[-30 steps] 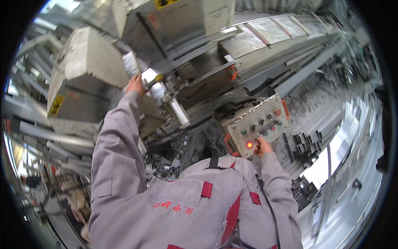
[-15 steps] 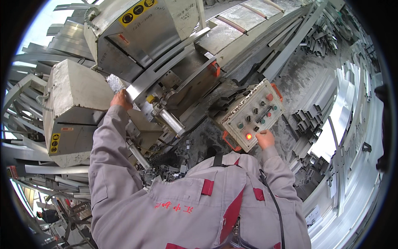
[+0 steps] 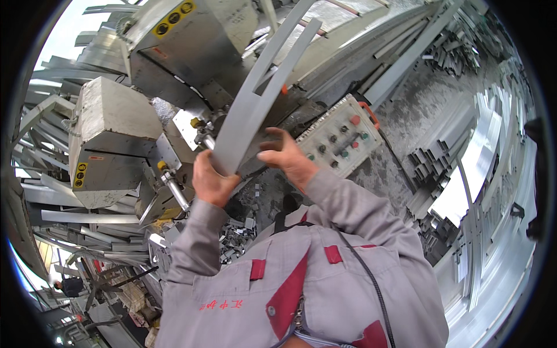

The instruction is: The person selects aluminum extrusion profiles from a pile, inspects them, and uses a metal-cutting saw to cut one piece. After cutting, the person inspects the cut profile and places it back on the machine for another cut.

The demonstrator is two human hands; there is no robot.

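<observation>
A long grey metal profile (image 3: 246,119) slants up and away from my left hand (image 3: 212,181), which grips its near end. Toward its far end the profile shows as two parallel strips with a slot between them. My right hand (image 3: 288,158) is beside the profile's right edge, fingers apart and thumb stretched out, holding nothing. Behind the profile stands the cutting machine (image 3: 180,46), with metal clamp cylinders (image 3: 204,136) partly covered by the profile. Right of my right hand is the control box (image 3: 342,139), pale, with coloured buttons and knobs.
A second boxy machine head (image 3: 113,139) stands at the left. Metal offcuts (image 3: 238,238) litter the floor below my hands. Stacks of metal profiles (image 3: 487,156) lie at the right, and more profiles (image 3: 87,217) lie at the left. A person (image 3: 71,286) is far off at the lower left.
My left hand has lifted the profile off the machine and drawn it right and nearer. My right hand has left the control box and come beside the profile. The box's red light is no longer lit.
</observation>
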